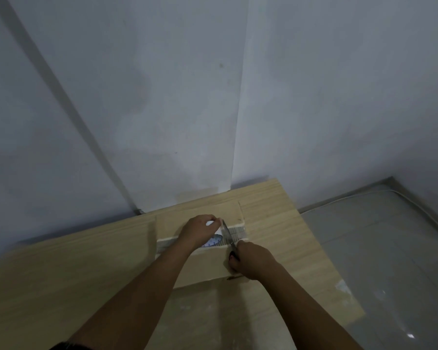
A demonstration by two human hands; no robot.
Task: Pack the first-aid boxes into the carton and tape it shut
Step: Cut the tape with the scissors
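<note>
A closed cardboard carton (177, 224) lies on the wooden table (61, 269), with a strip of clear tape (235, 234) running along its middle seam. My left hand (199, 232) rests on the carton top and grips a tape roll (214, 241) with a white and blue core. My right hand (253, 260) holds scissors (228, 236) with dark handles. Their blades point away from me and cross the tape just right of the roll. No first-aid boxes are visible.
The table stands in a corner against pale grey walls (162, 109). To the right, the grey tiled floor (390, 261) lies below the table edge, with a white cable (427, 218) along the wall base.
</note>
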